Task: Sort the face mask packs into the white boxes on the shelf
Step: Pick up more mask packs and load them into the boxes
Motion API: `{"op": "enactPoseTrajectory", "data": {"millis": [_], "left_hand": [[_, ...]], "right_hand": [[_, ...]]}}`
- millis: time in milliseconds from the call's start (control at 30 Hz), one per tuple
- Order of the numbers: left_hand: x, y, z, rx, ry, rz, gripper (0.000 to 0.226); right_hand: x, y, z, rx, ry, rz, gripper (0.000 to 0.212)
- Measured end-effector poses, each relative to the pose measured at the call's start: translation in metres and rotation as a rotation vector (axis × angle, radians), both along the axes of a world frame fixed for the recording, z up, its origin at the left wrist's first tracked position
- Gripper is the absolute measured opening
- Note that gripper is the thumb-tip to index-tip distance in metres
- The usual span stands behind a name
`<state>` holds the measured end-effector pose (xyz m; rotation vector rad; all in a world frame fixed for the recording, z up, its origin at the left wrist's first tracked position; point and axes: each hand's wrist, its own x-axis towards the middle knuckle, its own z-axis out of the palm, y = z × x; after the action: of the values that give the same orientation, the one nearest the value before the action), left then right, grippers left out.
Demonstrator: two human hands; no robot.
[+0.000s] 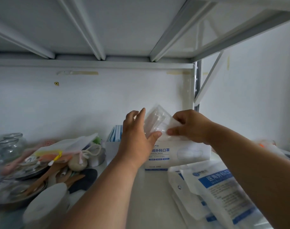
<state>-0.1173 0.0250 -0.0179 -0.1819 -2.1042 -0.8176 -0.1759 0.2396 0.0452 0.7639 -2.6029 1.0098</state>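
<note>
Several flat face mask packs (223, 200) lie nearest us at the lower right, white with blue label bands, overlapping in a loose heap that the frame's edge cuts off. At the lower left a blurred white roll (45, 205) hides part of a clutter of wooden utensils (46, 176), and glass jars (10, 146) stand soft and hard to read behind them. Between the clutter and the heap, a strip of bare shelf board (150, 195) runs back toward the boxes, the only open lane.

Our left hand (137, 138) and right hand (188, 126) meet above the white box (179, 154), which bears blue print and a mask drawing; its top edge is covered by our wrists. Together they hold one clear mask pack (157, 119), tilted, its film so transparent against the wall that we cannot make out the contents. The left hand grips it between thumb and fingers, and the right hand pinches its lower corner.

Just left of that box, blue masks (115, 133) stand upright in a second white box (112, 149), partly hidden by our left wrist. Behind everything a pale wall closes the shelf.
</note>
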Motion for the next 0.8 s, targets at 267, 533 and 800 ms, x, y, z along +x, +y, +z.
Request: {"op": "enactPoseTrajectory", "data": {"millis": [267,533,800], "left_hand": [[0.008,-0.003,0.009,0.055,-0.104,-0.12,0.106],[0.014,-0.004,0.015,0.066,-0.134,-0.137,0.042],[0.014,0.0,0.019,0.14,-0.058,-0.099,0.033]], "right_hand": [[0.007,0.003,0.002,-0.044,0.117,0.119,0.025],[0.003,0.004,-0.007,-0.16,0.098,0.176,0.021],[0.009,0.004,-0.015,-0.251,0.109,0.121,0.051]]}}
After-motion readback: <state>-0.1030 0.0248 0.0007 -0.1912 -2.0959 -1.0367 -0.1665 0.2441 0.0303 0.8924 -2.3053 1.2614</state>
